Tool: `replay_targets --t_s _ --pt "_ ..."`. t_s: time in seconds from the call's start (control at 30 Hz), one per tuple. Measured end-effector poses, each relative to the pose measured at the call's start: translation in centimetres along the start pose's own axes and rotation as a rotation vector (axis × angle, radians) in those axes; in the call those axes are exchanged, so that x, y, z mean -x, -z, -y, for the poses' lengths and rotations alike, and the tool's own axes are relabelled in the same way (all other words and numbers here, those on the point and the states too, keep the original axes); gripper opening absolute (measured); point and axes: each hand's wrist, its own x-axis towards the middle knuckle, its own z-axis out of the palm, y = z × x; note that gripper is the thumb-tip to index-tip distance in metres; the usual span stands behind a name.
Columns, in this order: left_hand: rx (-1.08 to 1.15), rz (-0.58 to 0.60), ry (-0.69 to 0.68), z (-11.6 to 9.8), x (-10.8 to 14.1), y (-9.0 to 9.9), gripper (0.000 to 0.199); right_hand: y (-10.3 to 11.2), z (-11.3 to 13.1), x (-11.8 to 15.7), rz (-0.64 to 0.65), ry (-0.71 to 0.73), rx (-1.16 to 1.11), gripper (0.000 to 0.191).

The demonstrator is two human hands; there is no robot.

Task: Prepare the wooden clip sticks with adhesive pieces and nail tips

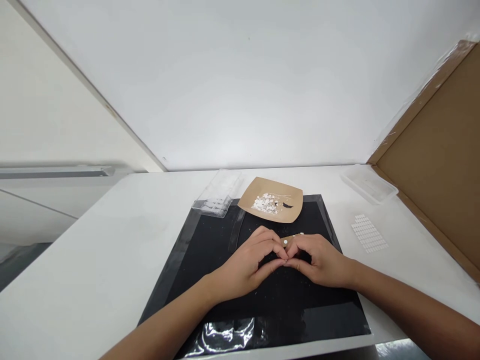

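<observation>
A: What do we have closest to us?

B: The glossy near edge of a black mat [240,332], on our side of the grip. Above the mat, our left hand [255,257] and right hand [322,260] meet, thumbs and forefingers drawn together at a single point.

A: Are we grasping anything there?

B: We cannot tell; the fingers hide whatever may lie between them. Just beyond the grip, partly covered by the right hand, we see a brown strip [290,240] dotted with white discs [285,242].

A: And left of the grip?

B: A dark band [236,230] lies on the mat, a little farther away than our fingertips.

A: Straight past the strip?

B: A tan dish [247,197] sits across the mat's far edge, bearing a heap of small white pieces [266,202] and a dark sliver [287,205]. To the right of the grip and somewhat beyond it, a sheet of white stickers [369,234] lies on the white table [93,250].

A: Farther out?

B: Beyond the grip to the left, a clear box [221,187] overlaps the mat's corner beside the dish. Well off to the right, we find a translucent tray [369,185] near a cardboard panel [435,150]. Farthest from the grip, a pale wall [243,100] rises behind the table.
</observation>
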Motion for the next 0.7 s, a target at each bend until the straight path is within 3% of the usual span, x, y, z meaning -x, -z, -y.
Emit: replay_targets --t_s 0.3,0.57,0.7 --pt "0.010 -0.067 -0.001 -0.06 0.01 -0.22 0.012 0.06 0.14 -0.04 0.016 0.022 -0.051 0.010" --pt "0.037 -0.113 0.010 -0.34 0.18 -0.63 0.012 0.11 -0.21 -0.05 0.023 0.188 0.068 0.015" --pt "0.055 -0.136 -0.011 -0.36 0.36 -0.86 0.011 -0.19 -0.51 0.04 -0.037 0.253 0.117 0.019"
